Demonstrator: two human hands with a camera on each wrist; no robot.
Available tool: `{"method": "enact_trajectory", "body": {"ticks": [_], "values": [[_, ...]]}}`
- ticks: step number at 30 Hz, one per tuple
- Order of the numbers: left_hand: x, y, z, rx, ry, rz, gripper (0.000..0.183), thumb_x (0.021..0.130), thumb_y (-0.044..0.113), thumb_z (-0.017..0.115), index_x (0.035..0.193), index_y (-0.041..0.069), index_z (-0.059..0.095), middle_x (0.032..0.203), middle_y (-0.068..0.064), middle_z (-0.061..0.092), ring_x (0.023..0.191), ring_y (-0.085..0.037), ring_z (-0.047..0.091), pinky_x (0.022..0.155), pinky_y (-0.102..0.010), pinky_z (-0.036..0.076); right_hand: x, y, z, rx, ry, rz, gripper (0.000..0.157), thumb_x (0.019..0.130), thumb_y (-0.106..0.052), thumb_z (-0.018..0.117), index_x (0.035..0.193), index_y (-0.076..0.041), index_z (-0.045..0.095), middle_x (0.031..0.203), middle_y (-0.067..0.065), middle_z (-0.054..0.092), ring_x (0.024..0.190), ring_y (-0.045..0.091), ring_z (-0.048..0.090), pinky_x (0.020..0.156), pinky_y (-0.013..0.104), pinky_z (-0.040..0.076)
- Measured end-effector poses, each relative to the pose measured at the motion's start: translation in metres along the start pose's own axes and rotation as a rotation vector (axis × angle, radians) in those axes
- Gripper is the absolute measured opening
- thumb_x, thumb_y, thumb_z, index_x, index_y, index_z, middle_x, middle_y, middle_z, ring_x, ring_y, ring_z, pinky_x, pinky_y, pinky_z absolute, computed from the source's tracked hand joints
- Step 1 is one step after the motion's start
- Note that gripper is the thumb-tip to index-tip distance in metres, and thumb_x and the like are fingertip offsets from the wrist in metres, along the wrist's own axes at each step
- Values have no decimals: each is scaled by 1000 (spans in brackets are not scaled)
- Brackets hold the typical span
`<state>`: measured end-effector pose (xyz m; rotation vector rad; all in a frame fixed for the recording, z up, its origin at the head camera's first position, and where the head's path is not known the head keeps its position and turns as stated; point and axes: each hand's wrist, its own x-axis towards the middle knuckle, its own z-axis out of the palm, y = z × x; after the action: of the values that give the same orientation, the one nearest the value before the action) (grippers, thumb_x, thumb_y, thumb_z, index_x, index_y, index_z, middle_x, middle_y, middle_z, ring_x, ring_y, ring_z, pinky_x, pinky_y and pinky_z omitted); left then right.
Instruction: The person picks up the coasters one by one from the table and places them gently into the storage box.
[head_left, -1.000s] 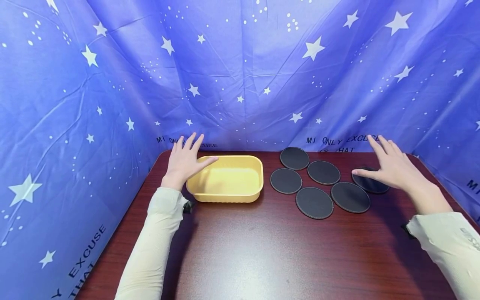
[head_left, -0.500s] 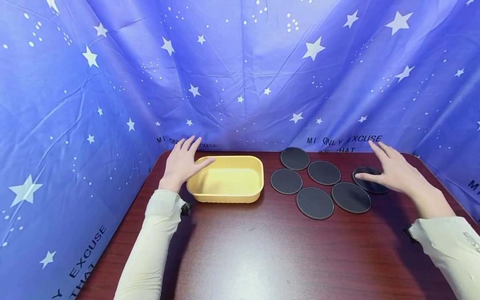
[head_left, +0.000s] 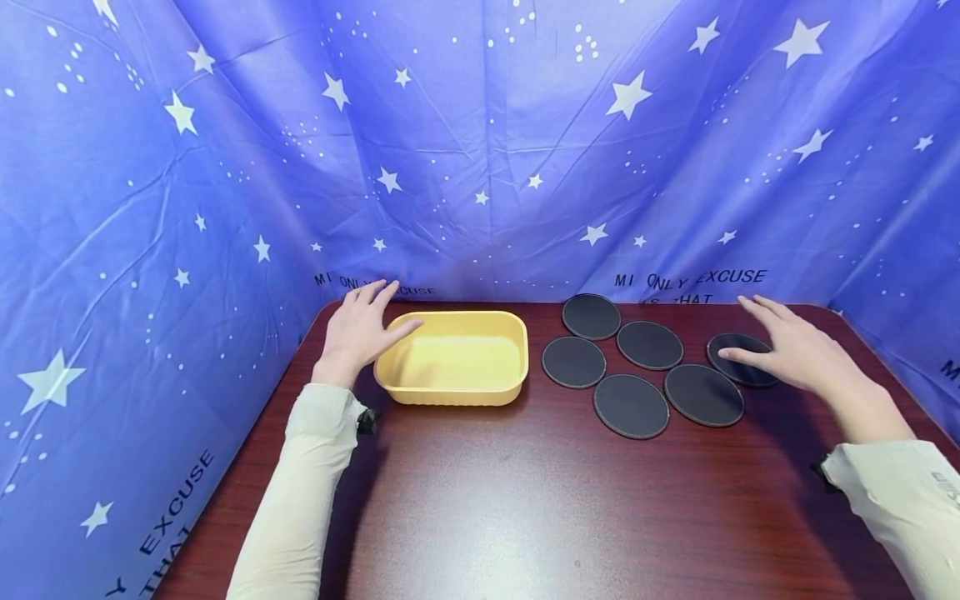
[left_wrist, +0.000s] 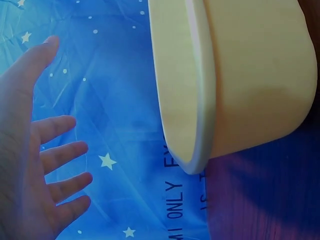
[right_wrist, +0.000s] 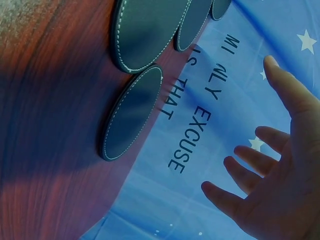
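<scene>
A yellow rectangular bin (head_left: 450,397) stands on the dark red wooden table. My left hand (head_left: 358,329) hovers at the bin's left end with fingers spread, holding nothing; in the left wrist view a gap shows between that hand (left_wrist: 35,150) and the bin (left_wrist: 260,85). Several round black coasters with white stitched edges lie flat to the right, among them a front coaster (head_left: 631,406) and a back coaster (head_left: 591,317). Above the rightmost coaster (head_left: 738,354), partly covering it, is my right hand (head_left: 802,354), its fingers extended and nothing in them.
The tabletop (head_left: 487,500) reaches back to a blue curtain (head_left: 480,125) with white stars and black lettering. The curtain also closes off the left and right sides. Black wrist straps show at both sleeves.
Both hands have sunk slightly toward the table. The left drifts a little left, the right a little right, baring more of the rightmost coaster. Bin and coasters stay put.
</scene>
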<state>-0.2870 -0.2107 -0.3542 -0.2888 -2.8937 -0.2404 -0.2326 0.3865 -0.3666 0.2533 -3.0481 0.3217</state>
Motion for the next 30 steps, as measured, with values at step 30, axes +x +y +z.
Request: {"method": "enact_trajectory", "body": {"ticks": [30], "values": [[-13,-21,12,-74,-20,-22,74,90,64,58,148,19,49,151,-9,47,139,-33,45,97,-59,50,-16,20,30,12,48,-23,74,86,-48,72,135,5,52,138,37,46,122,61,44,90,77,38]]}}
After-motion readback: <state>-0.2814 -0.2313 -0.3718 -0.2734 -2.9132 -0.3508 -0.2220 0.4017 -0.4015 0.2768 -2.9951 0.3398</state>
